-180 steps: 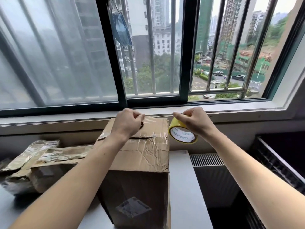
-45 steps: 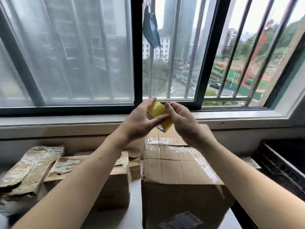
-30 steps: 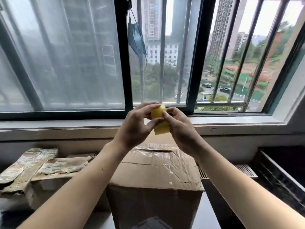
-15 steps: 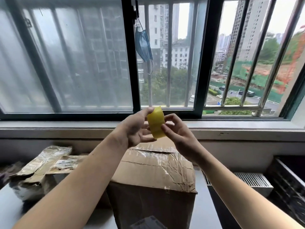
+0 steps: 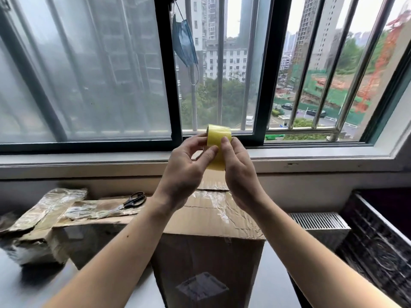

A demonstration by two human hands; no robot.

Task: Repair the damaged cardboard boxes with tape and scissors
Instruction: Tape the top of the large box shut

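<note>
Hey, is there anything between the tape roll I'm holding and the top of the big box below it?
Nothing visible: the tape roll sits above the big box, whose taped top is bare. The scissors lie aside on the lower box.

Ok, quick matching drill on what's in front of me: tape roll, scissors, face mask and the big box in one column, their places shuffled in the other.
Things:
1. tape roll
2. scissors
3. face mask
4. big cardboard box

Places:
A. hanging at the window frame
B. lying on the flattened box to the left
C. standing on the table below the hands
D. held up between left hand and right hand

Pairs: 1-D, 2-B, 3-A, 4-C
</note>
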